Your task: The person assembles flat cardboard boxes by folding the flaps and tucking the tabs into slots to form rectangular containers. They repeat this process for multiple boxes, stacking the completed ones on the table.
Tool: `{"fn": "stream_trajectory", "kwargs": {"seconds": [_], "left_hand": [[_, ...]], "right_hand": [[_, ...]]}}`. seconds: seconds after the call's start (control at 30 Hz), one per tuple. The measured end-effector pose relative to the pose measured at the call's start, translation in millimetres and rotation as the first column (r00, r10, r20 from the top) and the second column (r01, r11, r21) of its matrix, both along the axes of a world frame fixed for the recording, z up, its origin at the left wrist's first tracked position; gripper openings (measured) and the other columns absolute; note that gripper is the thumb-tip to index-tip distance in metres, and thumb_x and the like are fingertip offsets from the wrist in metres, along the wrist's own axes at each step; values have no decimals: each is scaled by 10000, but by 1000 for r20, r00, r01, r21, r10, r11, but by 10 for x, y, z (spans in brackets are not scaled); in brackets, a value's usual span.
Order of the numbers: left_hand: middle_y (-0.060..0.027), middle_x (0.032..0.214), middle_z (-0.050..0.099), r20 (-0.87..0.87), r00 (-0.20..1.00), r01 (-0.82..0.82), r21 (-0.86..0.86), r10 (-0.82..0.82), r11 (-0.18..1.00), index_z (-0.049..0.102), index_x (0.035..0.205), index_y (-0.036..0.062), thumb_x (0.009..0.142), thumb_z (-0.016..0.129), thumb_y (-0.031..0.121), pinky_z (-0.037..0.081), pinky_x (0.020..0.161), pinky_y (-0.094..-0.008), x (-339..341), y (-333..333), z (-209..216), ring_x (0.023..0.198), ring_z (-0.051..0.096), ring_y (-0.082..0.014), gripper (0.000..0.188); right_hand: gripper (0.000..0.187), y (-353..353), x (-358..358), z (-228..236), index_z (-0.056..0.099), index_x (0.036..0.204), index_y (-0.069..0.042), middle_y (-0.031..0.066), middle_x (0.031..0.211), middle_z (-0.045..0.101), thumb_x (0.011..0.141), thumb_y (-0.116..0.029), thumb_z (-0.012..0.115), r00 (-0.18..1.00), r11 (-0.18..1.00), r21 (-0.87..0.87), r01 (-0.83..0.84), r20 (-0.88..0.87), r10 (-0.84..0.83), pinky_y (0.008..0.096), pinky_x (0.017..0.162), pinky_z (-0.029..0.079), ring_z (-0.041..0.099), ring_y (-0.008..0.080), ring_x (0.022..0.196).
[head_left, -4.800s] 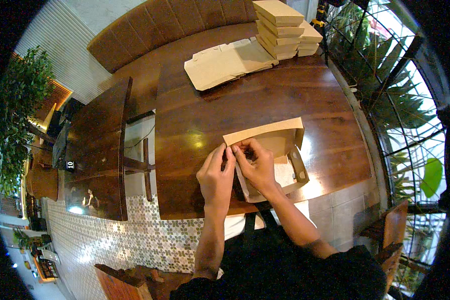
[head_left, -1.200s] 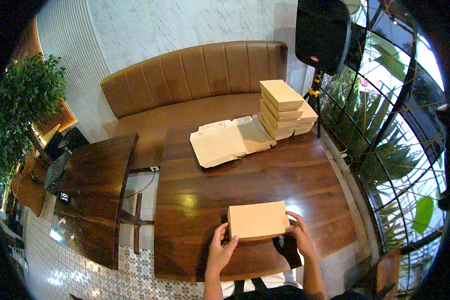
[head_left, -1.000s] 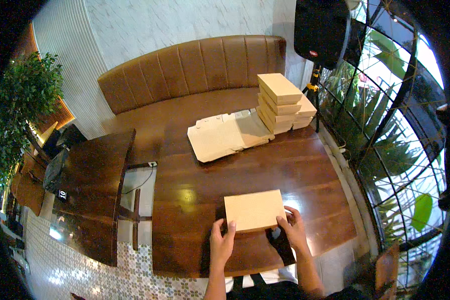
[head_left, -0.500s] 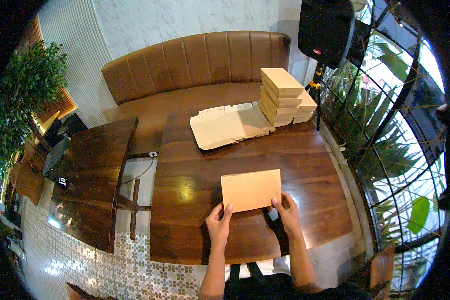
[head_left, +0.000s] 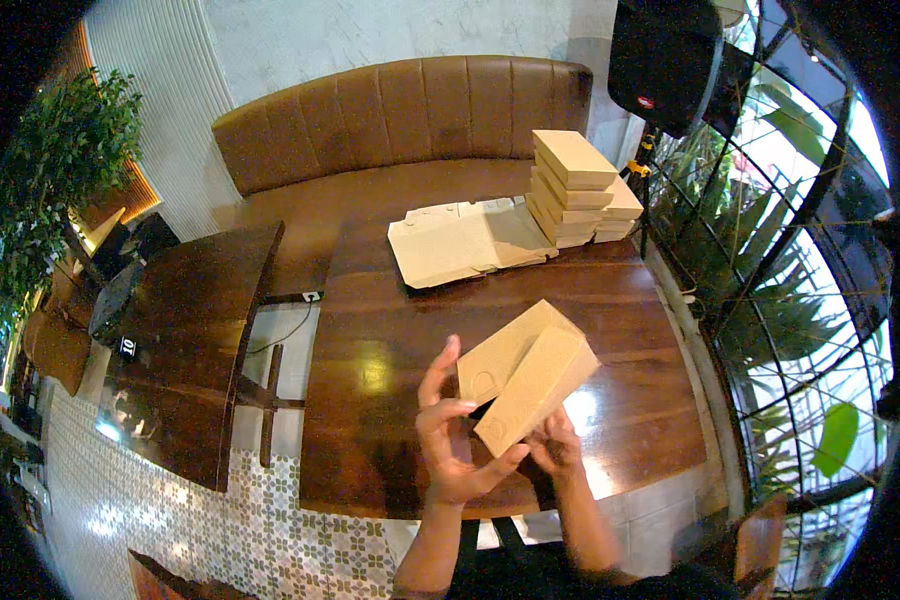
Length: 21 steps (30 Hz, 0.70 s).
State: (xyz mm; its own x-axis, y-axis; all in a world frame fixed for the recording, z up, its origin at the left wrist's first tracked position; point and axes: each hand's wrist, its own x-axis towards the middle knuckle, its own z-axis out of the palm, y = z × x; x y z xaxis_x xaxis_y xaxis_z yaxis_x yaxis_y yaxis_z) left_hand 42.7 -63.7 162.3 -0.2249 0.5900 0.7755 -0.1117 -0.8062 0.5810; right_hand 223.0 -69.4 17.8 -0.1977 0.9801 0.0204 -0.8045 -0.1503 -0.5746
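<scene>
A brown cardboard box (head_left: 538, 385) is tilted up over the near part of the table, its lid panel and a side panel spread apart at the lower left, with a dark gap between them. My left hand (head_left: 448, 450) grips that lower-left end: the thumb presses the near corner, a fingertip sits at the gap, and the index finger points upward off the card. Under the lower-right edge, my right hand (head_left: 558, 445) is curled and supports the box; part of its fingers is hidden behind it.
Flattened cardboard blanks (head_left: 465, 245) lie farther back on the wooden table (head_left: 370, 440). Beside them rises a stack of folded boxes (head_left: 575, 185). A brown bench (head_left: 400, 120) lines the wall, a second table (head_left: 190, 350) stands left, and a black speaker (head_left: 665, 65) is at the far right.
The box went from lying flat-faced between both hands to being turned and tilted, with its end spread apart. My left hand shifted onto the opened end; my right hand moved underneath.
</scene>
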Motion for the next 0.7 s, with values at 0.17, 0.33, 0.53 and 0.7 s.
{"fn": "stream_trajectory", "kwargs": {"seconds": [0.17, 0.33, 0.53, 0.7], "left_hand": [[-343, 1544, 430, -148, 983, -93, 93, 106, 991, 428, 1306, 179, 720, 987, 219, 475, 1144, -576, 54, 61, 58, 1411, 508, -494, 811], [-332, 1500, 487, -181, 959, -206, 87, 219, 975, 461, 1301, 171, 744, 982, 285, 485, 1129, -585, -16, 31, -21, 1377, 538, -492, 772], [-319, 1470, 540, -388, 879, -254, 114, 278, 961, 513, 1316, 165, 738, 984, 332, 513, 1095, -587, -17, -40, -33, 1329, 587, -487, 764], [-275, 1470, 573, -464, 853, -239, 57, 238, 969, 611, 1295, 155, 752, 955, 405, 506, 1106, -562, -4, -32, -44, 1336, 592, -458, 689]], "right_hand": [[983, -75, -233, 120, 267, 1646, -66, 141, 1586, 479, 877, -216, 862, 990, 998, 47, -31, 138, 24, 495, 1190, 425, 514, 310, 1430], [1200, 24, -207, 568, 166, 1681, -85, 151, 1710, 264, 816, -458, 910, 681, 843, 375, 387, 500, -535, 513, 1297, 218, 249, 338, 1590], [1380, 23, -144, 917, 20, 1696, -136, 207, 1745, 170, 738, -495, 947, 561, 683, 679, 270, 465, -685, 555, 1299, 196, 208, 393, 1608], [1369, 7, -208, 953, 5, 1703, -177, 261, 1751, 88, 743, -468, 937, 541, 661, 731, 169, 492, -682, 581, 1284, 223, 188, 437, 1611]]}}
